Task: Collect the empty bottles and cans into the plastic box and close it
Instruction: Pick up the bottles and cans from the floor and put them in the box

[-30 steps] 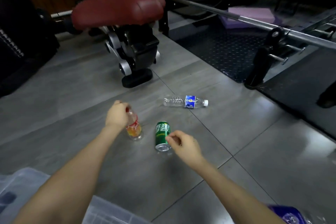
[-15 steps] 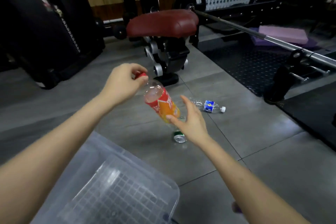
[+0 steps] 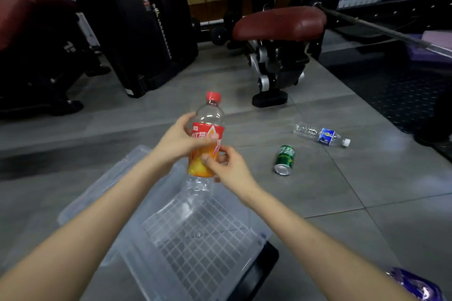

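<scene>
Underfoot, grey floor [image 3: 367, 190] tiles fill most of the view. A black machine [image 3: 146, 32] stands at far left. A bench [image 3: 278, 23] with a red pad stands at far centre, and a barbell [image 3: 379, 28] runs from behind it toward the right edge.

The box [image 3: 220, 259] sits on the floor directly below me, between my forearms. It is clear plastic, open at the top, with a grid pattern on its base. Nothing lies on the part of its base that shows. A black flat item shows under its near right corner; I cannot tell what it is.

My left hand [image 3: 178, 142] grips the bottle [image 3: 209, 115] from the left, fingers curled round the upper part of the label. My right hand [image 3: 227, 166] holds the lower part of the label from the right, thumb pressed on the front, fingers curled beside it.

The bottle is upright, clear, with a red and orange label and a red cap. It is held above the far end of the box, apart from the base.

A water bottle [image 3: 322, 135] with a blue label lies on its side on the floor, to the right. The can [image 3: 284, 159], green, lies on its side nearer to me, apart from the water bottle and well clear of the box.

A purple item [image 3: 415, 286] shows at the lower right corner.
</scene>
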A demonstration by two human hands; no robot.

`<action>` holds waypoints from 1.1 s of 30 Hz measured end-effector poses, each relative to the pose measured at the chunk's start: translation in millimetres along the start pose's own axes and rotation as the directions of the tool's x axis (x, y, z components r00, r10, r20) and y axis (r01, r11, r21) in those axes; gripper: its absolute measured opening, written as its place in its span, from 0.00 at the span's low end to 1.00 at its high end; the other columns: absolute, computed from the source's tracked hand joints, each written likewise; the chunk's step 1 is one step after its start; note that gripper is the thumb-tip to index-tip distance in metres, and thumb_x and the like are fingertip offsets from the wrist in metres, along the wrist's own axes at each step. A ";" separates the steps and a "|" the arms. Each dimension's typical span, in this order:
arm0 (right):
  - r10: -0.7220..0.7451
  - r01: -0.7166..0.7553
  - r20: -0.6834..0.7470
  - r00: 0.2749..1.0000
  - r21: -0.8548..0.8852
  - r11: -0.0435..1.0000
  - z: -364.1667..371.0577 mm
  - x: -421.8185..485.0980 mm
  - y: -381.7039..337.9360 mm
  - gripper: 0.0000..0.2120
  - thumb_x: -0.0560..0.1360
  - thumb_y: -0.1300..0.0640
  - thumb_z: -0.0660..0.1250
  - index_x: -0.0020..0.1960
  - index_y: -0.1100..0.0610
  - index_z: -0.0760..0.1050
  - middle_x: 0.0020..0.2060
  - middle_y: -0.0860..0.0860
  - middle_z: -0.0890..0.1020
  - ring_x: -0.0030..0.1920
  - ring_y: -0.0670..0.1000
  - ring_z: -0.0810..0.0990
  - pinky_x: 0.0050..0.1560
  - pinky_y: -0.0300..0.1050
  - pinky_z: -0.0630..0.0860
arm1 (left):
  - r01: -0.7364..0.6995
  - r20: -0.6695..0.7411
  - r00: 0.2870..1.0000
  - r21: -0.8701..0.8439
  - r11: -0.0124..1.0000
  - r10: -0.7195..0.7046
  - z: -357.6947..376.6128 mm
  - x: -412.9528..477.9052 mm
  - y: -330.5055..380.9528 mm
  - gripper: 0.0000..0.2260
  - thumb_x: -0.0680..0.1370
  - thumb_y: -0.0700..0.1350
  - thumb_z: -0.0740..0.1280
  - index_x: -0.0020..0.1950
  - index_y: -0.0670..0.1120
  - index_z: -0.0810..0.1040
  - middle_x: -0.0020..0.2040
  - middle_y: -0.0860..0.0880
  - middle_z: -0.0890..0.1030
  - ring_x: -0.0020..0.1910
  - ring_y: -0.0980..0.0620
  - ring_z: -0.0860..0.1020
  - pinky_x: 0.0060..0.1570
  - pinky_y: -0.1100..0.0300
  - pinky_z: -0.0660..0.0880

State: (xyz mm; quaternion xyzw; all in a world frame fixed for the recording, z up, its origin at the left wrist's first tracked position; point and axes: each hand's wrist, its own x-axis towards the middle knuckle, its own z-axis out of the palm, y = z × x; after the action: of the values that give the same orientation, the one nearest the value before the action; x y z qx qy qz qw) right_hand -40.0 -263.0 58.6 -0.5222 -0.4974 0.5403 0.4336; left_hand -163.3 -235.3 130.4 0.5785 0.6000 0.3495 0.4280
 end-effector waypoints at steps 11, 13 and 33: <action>-0.155 0.078 -0.111 0.982 -0.507 0.858 -20.3 -1.8 27.6 0.12 0.73 0.52 0.67 0.55 0.55 0.76 0.39 0.46 0.78 0.40 0.47 0.75 0.49 0.42 0.72 | 0.071 0.092 0.977 0.711 0.700 -0.193 -13.5 6.7 -152.6 0.37 0.67 0.47 0.75 0.72 0.51 0.61 0.63 0.46 0.77 0.60 0.44 0.76 0.57 0.56 0.72; -0.197 0.112 -0.118 0.973 -0.509 0.854 -25.2 -3.9 32.1 0.08 0.73 0.53 0.67 0.51 0.54 0.78 0.38 0.47 0.80 0.39 0.48 0.76 0.50 0.46 0.75 | 0.075 0.100 0.968 0.763 0.642 -0.231 -7.8 17.2 -176.2 0.36 0.68 0.47 0.73 0.73 0.50 0.60 0.63 0.43 0.74 0.61 0.42 0.75 0.59 0.56 0.70; -0.176 -0.078 -0.356 0.918 -0.595 0.800 -100.9 21.8 83.3 0.03 0.73 0.56 0.67 0.45 0.54 0.79 0.38 0.49 0.82 0.40 0.52 0.78 0.45 0.47 0.74 | 0.164 -0.111 0.986 0.797 0.581 -0.126 19.5 62.0 -239.7 0.19 0.74 0.42 0.66 0.64 0.43 0.71 0.58 0.37 0.75 0.55 0.37 0.77 0.53 0.48 0.77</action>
State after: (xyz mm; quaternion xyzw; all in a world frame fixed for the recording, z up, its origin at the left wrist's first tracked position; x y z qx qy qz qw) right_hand 63.0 -243.7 -22.8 -0.7162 -0.5579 0.2278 0.3519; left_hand -237.9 -195.9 -103.2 0.6506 0.7471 0.0177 0.1354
